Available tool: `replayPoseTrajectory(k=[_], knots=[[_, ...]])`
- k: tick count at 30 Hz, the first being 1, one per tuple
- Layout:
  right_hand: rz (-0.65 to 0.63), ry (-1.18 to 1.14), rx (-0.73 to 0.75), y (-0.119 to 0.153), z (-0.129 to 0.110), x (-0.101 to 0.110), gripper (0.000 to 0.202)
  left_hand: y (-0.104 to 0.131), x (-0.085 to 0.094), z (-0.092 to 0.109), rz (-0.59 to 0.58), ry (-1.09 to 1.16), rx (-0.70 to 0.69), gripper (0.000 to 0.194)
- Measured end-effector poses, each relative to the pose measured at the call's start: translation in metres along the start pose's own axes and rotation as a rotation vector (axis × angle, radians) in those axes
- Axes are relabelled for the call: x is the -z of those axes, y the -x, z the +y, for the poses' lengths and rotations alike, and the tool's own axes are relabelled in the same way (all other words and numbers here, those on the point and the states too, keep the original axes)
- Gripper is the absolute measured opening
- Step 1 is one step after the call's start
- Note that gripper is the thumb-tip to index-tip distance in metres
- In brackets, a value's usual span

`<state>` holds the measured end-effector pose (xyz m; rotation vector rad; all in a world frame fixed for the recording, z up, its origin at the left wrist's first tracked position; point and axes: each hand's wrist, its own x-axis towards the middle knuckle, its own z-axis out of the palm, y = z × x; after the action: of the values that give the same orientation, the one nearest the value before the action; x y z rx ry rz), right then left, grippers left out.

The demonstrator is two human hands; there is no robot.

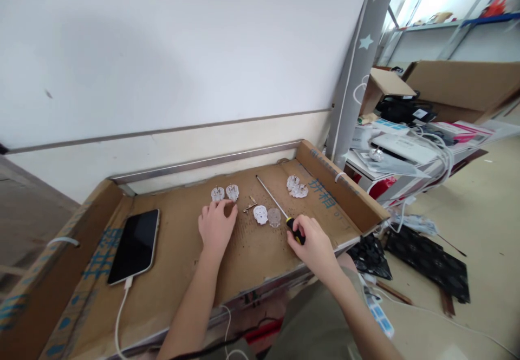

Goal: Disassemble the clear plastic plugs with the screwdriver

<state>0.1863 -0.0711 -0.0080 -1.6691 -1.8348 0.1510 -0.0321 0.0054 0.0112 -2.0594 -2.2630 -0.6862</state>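
My right hand [312, 239] is closed round the black-and-yellow handle of a screwdriver [272, 196], whose long shaft lies toward the back left. My left hand [216, 223] rests palm down with bent fingers, thumb and index drawn together; what they hold, if anything, is hidden. Just beyond its fingertips sit a white plug [218, 193] and a second white plug [232, 191], pins up. Between my hands lie a white plug part [260, 215], a translucent round cover [274, 217] and small metal pieces [250, 206]. Two more white plug pieces [299, 190] lie beyond the screwdriver.
Everything lies in a shallow cardboard tray [179, 279] with raised sides. A phone [135, 247] with a white charging cable [119, 316] is at the left. A white panel [182, 51] rises behind. On the right stands a cluttered table [402, 149]; black panels [428, 262] lie on the floor.
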Motion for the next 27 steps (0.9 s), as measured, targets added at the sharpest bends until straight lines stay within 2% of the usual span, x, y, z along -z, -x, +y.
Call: replayPoseTrajectory(k=[6,18,27], knots=[[-0.013,-0.013,-0.02,-0.001,-0.001,0.0,0.01,0.0,-0.001,-0.001,0.01,-0.017,-0.007,0.023],[-0.016,-0.052,-0.03,0.0,0.0,-0.002,0.012,-0.002,0.002,0.0,-0.091,-0.006,0.028,0.022],[-0.046,-0.067,-0.034,-0.001,0.0,0.0,0.014,-0.007,-0.008,-0.011,-0.141,0.224,-0.035,0.014]])
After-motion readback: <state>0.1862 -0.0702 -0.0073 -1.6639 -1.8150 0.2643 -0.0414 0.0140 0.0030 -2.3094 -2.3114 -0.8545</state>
